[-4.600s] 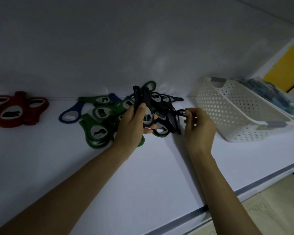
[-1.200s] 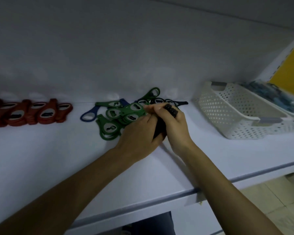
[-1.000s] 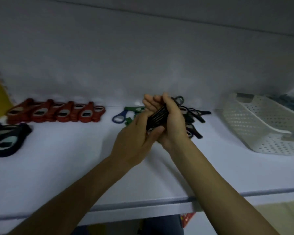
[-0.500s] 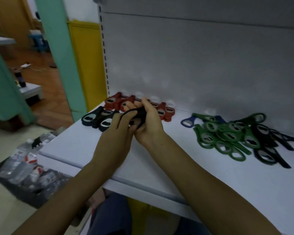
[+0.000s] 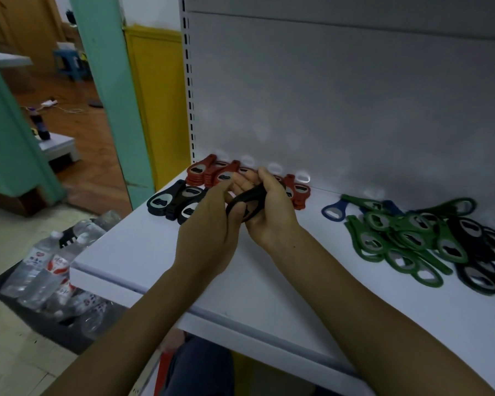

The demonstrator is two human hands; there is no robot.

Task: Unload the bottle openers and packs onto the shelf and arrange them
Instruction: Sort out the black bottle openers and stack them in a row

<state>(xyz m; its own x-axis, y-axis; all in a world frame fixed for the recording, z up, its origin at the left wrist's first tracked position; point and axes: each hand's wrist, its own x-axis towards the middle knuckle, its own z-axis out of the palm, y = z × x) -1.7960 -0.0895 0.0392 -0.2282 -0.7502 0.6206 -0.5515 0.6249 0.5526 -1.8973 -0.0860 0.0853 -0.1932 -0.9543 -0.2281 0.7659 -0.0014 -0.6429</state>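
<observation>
Both hands hold a stack of black bottle openers [image 5: 247,199] above the left part of the white shelf [image 5: 143,252]. My left hand [image 5: 212,227] grips the stack from the left, and my right hand [image 5: 269,207] cups it from the right with fingers curled round it. Just beyond my hands, black openers [image 5: 169,202] lie in a row at the shelf's left end. A row of red openers [image 5: 209,172] lines the back panel behind them. A loose pile of green openers [image 5: 406,238], one blue opener [image 5: 333,210] and more black ones [image 5: 480,270] lies at the right.
Several plastic water bottles [image 5: 49,264] lie on a dark mat on the floor, left of the shelf. A teal post [image 5: 112,90] and a yellow panel [image 5: 155,95] stand behind the shelf's left end. The shelf's front edge [image 5: 240,324] runs below my forearms.
My hands carried the stack of black openers left from the mixed pile to the shelf's left end. The view swung left, so the white basket has left the frame.
</observation>
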